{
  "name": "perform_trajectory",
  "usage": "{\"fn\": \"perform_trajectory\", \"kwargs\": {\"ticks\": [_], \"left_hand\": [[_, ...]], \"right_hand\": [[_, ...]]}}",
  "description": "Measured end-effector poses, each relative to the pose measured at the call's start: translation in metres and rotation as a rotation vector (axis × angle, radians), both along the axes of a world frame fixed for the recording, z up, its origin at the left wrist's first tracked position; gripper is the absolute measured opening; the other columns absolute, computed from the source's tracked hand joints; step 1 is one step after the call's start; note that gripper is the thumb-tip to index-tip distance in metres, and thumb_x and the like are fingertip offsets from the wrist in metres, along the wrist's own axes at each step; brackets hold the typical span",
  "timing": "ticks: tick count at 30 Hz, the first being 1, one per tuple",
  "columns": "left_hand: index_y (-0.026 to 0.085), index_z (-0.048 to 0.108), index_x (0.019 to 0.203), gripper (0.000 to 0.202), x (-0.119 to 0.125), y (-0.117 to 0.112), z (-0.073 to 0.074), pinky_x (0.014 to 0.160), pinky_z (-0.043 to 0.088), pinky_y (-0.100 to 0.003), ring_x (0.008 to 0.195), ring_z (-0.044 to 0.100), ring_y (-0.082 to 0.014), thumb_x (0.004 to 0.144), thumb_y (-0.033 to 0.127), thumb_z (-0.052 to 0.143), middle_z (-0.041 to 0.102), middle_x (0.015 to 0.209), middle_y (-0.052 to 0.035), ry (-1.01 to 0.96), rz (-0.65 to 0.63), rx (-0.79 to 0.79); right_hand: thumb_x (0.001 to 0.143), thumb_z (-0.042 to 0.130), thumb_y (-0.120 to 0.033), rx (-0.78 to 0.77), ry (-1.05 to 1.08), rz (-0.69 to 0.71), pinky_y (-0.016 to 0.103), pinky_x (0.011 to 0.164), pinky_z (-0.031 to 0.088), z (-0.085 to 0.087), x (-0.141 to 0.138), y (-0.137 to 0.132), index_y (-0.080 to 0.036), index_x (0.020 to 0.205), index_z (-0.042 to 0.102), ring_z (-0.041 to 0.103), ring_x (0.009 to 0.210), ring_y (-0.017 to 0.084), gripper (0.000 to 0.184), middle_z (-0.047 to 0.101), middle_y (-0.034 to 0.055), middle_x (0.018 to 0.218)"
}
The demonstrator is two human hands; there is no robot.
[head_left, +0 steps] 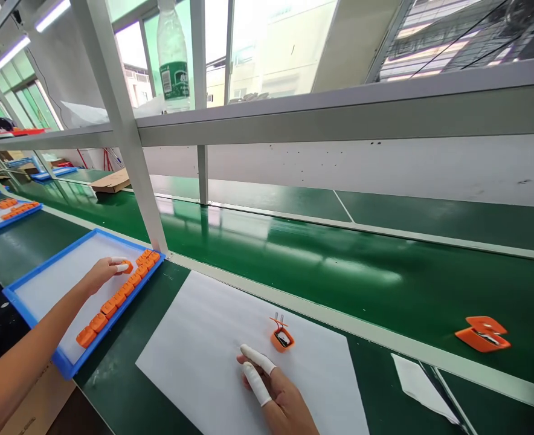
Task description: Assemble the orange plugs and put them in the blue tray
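My left hand (109, 269), with a white finger cot, reaches over the blue-rimmed tray (45, 264) and pinches a small orange plastic case (128, 266). Along the tray's right side runs a row of similar orange cases (109, 308). My right hand (273, 389) hovers over a white sheet (194, 350), palm turned inward, white cots on thumb and forefinger, which are slightly apart with nothing between them. Just beyond its fingertips lies an open orange case (282, 339) with dark parts inside; thin wires lead to a small orange piece with two metal pins (279, 319).
On the green conveyor belt (339, 272) at right sits another orange case (483, 335), its lid raised. A grey frame post (122, 121) rises beside the tray. A white scrap (423, 386) lies at the right. More trays (8, 214) and flat cardboard (110, 181) are further left.
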State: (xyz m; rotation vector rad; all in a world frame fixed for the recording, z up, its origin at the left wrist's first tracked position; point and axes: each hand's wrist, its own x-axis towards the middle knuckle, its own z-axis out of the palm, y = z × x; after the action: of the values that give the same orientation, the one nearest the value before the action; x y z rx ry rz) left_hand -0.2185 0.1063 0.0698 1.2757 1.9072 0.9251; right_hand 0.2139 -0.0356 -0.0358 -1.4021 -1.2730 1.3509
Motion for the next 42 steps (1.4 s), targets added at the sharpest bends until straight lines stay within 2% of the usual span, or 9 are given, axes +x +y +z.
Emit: {"fn": "perform_trajectory", "kwargs": {"ticks": [5, 11, 16, 21, 25, 29, 33, 38, 42], "left_hand": [[0.017, 0.080, 0.085, 0.044, 0.015, -0.003, -0.009, 0.089, 0.056, -0.036, 0.102, 0.069, -0.0323, 0.054, 0.048, 0.085, 0.079, 0.102, -0.0098, -0.045, -0.069, -0.026], [0.012, 0.078, 0.090, 0.042, 0.026, -0.011, 0.013, 0.093, 0.054, -0.040, 0.103, 0.068, -0.0351, 0.064, 0.044, 0.079, 0.078, 0.102, -0.0119, 0.033, -0.004, 0.033], [0.027, 0.071, 0.118, 0.042, 0.095, -0.048, 0.028, 0.104, 0.048, -0.038, 0.118, 0.062, -0.0296, 0.080, 0.044, 0.069, 0.072, 0.123, -0.0041, 0.076, -0.104, 0.298], [0.029, 0.073, 0.111, 0.027, 0.199, -0.088, -0.009, 0.081, 0.056, -0.030, 0.092, 0.069, -0.0221, 0.089, 0.042, 0.063, 0.073, 0.111, -0.0039, -0.036, -0.773, 0.267], [0.030, 0.070, 0.110, 0.025, 0.247, -0.108, -0.056, 0.065, 0.051, -0.026, 0.073, 0.063, -0.0161, 0.095, 0.032, 0.050, 0.071, 0.110, -0.0042, -0.038, -1.143, 0.171], [0.027, 0.070, 0.099, 0.022, 0.254, -0.112, -0.085, 0.066, 0.048, -0.025, 0.073, 0.062, -0.0153, 0.093, 0.026, 0.049, 0.069, 0.107, -0.0034, -0.045, -1.235, 0.113], [0.027, 0.069, 0.095, 0.021, 0.251, -0.111, -0.088, 0.069, 0.046, -0.024, 0.076, 0.060, -0.0149, 0.091, 0.021, 0.049, 0.067, 0.106, -0.0016, -0.079, -1.227, 0.088], [0.027, 0.068, 0.092, 0.020, 0.253, -0.112, -0.087, 0.068, 0.045, -0.024, 0.076, 0.059, -0.0145, 0.089, 0.019, 0.050, 0.068, 0.102, -0.0008, -0.120, -1.208, 0.094], [0.027, 0.070, 0.099, 0.020, 0.251, -0.111, -0.090, 0.069, 0.047, -0.026, 0.076, 0.060, -0.0159, 0.091, 0.025, 0.051, 0.069, 0.102, -0.0024, -0.223, -1.117, 0.104]], "right_hand": [[0.081, 0.068, -0.051, 0.009, -0.027, 0.019, 0.047, 0.105, 0.052, -0.002, 0.003, 0.000, -0.028, 0.121, 0.072, 0.069, 0.111, 0.033, 0.046, 0.076, 0.0064, 0.116], [0.086, 0.061, -0.055, 0.079, -0.093, 0.055, 0.044, 0.107, 0.050, -0.013, 0.002, -0.003, -0.028, 0.123, 0.070, 0.065, 0.118, 0.032, 0.046, 0.072, 0.0081, 0.124], [0.095, 0.054, -0.042, 0.322, -0.098, 0.120, 0.041, 0.089, 0.059, 0.004, -0.007, -0.016, -0.029, 0.119, 0.068, 0.070, 0.096, 0.026, 0.031, 0.072, 0.0082, 0.111], [0.095, 0.054, -0.027, 0.607, -0.200, 0.006, 0.038, 0.083, 0.055, 0.041, 0.011, -0.014, -0.029, 0.123, 0.063, 0.065, 0.088, 0.021, 0.029, 0.070, 0.0069, 0.103], [0.092, 0.057, -0.031, 0.520, -0.491, -0.217, 0.037, 0.082, 0.054, 0.050, 0.076, 0.004, -0.028, 0.131, 0.058, 0.062, 0.091, 0.021, 0.040, 0.066, 0.0068, 0.109], [0.085, 0.058, -0.037, 0.262, -0.741, -0.546, 0.040, 0.086, 0.053, 0.036, 0.163, 0.037, -0.019, 0.141, 0.048, 0.059, 0.106, 0.027, 0.060, 0.058, 0.0129, 0.130], [0.074, 0.065, -0.031, 0.150, -0.792, -0.629, 0.047, 0.101, 0.044, 0.020, 0.220, 0.077, -0.006, 0.138, 0.049, 0.056, 0.117, 0.034, 0.072, 0.059, 0.0217, 0.132], [0.074, 0.062, -0.030, 0.121, -0.772, -0.656, 0.045, 0.102, 0.044, 0.017, 0.234, 0.113, 0.000, 0.135, 0.051, 0.061, 0.112, 0.034, 0.069, 0.066, 0.0244, 0.122], [0.076, 0.064, -0.033, 0.207, -0.727, -0.610, 0.042, 0.096, 0.050, 0.029, 0.204, 0.114, -0.006, 0.134, 0.055, 0.066, 0.102, 0.029, 0.064, 0.072, 0.0165, 0.111]]}}
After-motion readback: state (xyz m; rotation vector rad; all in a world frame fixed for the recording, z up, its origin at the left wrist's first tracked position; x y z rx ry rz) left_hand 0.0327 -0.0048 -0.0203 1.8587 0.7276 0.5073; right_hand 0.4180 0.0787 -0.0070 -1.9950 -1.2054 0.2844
